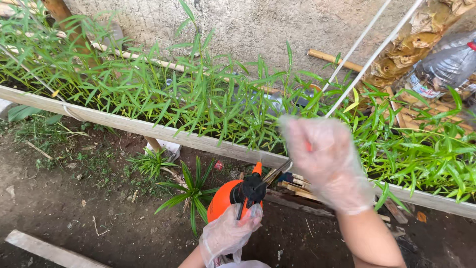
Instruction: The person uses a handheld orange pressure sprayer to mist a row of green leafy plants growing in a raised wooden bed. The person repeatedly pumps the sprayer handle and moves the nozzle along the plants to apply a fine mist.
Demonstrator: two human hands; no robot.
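Note:
My left hand [229,232], in a clear plastic glove, grips the black handle and trigger of an orange pump sprayer bottle [225,197] held low at the bottom centre. Its orange nozzle tip [257,168] points up toward a long wooden planter edge [163,131]. My right hand [325,161], also gloved, is raised and blurred in front of the leafy green plants [208,99]; its fingers are curled, and something thin and orange-red shows at them, too blurred to identify.
A rough grey wall [258,25] backs the planter. Two thin white rods [367,54] slant up to the right. A plastic bottle [444,64] hangs by a peeling trunk. Bare soil [74,208], small weeds and wood scraps [297,188] lie below.

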